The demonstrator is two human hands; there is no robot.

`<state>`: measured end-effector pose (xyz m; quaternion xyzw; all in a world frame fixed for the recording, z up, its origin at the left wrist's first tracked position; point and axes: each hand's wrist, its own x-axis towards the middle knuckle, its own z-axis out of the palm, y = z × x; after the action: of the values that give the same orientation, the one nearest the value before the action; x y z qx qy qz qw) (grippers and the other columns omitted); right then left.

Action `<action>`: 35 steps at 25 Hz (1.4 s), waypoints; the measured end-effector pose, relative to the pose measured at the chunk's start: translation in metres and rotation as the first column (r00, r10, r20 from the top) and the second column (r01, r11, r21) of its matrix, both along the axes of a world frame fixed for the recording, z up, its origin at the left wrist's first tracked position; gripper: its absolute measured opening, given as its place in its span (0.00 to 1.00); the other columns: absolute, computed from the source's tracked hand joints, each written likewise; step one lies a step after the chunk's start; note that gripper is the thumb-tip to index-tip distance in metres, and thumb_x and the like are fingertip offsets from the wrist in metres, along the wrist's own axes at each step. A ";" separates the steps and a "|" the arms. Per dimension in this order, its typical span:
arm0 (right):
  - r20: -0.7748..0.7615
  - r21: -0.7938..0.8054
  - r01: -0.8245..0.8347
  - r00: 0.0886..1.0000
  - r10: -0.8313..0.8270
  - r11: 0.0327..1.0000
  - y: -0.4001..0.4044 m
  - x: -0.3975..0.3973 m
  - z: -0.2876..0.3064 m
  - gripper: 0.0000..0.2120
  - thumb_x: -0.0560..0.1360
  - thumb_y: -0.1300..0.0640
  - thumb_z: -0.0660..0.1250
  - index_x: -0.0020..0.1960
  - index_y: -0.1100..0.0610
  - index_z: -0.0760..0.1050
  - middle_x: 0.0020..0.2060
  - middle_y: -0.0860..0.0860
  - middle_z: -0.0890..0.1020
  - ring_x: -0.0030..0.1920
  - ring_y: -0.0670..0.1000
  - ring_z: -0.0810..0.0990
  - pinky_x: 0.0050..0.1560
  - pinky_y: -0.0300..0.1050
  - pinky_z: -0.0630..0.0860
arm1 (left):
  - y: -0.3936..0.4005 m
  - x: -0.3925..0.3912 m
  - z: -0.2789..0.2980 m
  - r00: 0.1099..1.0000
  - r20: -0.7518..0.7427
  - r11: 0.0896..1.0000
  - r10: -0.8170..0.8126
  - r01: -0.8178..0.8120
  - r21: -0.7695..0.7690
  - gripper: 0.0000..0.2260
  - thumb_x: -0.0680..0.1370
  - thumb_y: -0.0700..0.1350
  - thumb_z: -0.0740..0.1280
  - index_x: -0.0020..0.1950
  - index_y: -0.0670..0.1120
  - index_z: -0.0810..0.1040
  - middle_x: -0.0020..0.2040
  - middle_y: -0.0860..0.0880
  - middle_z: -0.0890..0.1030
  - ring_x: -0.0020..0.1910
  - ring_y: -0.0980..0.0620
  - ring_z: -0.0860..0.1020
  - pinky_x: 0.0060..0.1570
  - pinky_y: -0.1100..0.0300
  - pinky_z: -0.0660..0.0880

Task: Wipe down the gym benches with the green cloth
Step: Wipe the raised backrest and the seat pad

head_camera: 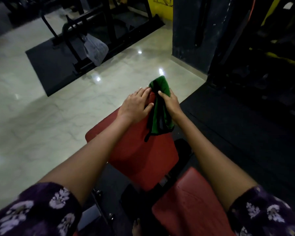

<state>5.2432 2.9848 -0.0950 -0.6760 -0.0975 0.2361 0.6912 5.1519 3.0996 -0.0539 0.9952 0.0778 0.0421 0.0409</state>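
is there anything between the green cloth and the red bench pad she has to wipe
Nothing visible. The right hand already grips the green cloth, which hangs down onto the red bench pad. The left hand rests flat on the pad beside the cloth, covering that patch only.

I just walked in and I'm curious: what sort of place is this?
Most likely a gym. The person's hands work over a red padded bench, a black metal exercise frame stands on a dark mat across the shiny tiled floor, and more dark equipment sits at the right.
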 end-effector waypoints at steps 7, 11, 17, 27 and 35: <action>-0.172 -0.048 -0.063 0.984 0.054 0.997 -0.025 0.001 -0.053 0.09 0.75 0.51 0.66 0.55 0.48 0.78 0.54 0.52 0.82 0.55 0.51 0.80 0.56 0.46 0.76 | -0.001 0.001 -0.016 0.995 0.096 0.960 -0.029 0.001 0.282 0.30 0.78 0.60 0.52 0.71 0.41 0.67 0.69 0.42 0.71 0.68 0.43 0.70 0.65 0.48 0.67; -0.030 0.084 -0.084 0.996 0.087 0.993 -0.007 0.009 -0.029 0.07 0.78 0.49 0.64 0.55 0.44 0.75 0.52 0.45 0.80 0.56 0.46 0.79 0.58 0.41 0.74 | -0.001 0.001 -0.018 0.990 0.138 0.935 -0.028 -0.023 0.355 0.26 0.79 0.56 0.55 0.71 0.41 0.67 0.68 0.41 0.72 0.64 0.41 0.73 0.58 0.48 0.72; -0.228 -0.180 -0.148 0.968 0.106 0.972 -0.050 -0.009 -0.104 0.15 0.79 0.45 0.60 0.60 0.53 0.75 0.51 0.50 0.78 0.58 0.54 0.78 0.52 0.43 0.73 | -0.011 0.007 -0.026 0.982 0.188 0.933 -0.024 -0.046 0.356 0.25 0.78 0.54 0.57 0.69 0.39 0.69 0.67 0.40 0.73 0.64 0.39 0.74 0.57 0.47 0.73; -0.082 -0.044 -0.036 0.996 0.033 0.998 -0.036 -0.004 -0.129 0.08 0.78 0.46 0.63 0.55 0.45 0.76 0.49 0.47 0.82 0.53 0.50 0.80 0.55 0.48 0.76 | -0.033 0.011 -0.057 0.947 0.320 0.790 0.021 -0.212 0.575 0.24 0.78 0.55 0.57 0.69 0.43 0.68 0.66 0.42 0.73 0.63 0.40 0.73 0.60 0.49 0.70; -0.134 -0.061 -0.114 0.985 0.105 0.992 -0.029 0.008 -0.131 0.11 0.78 0.46 0.61 0.57 0.47 0.77 0.48 0.45 0.81 0.55 0.48 0.79 0.56 0.45 0.74 | -0.025 0.014 -0.057 0.966 0.233 0.707 -0.110 -0.089 0.702 0.19 0.80 0.57 0.55 0.64 0.49 0.74 0.70 0.45 0.70 0.65 0.37 0.71 0.59 0.44 0.66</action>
<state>5.2517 2.9555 -0.2258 -0.6758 -0.0808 0.3206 0.6588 5.1657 3.0742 -0.1105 0.9209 0.0442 0.1974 -0.3331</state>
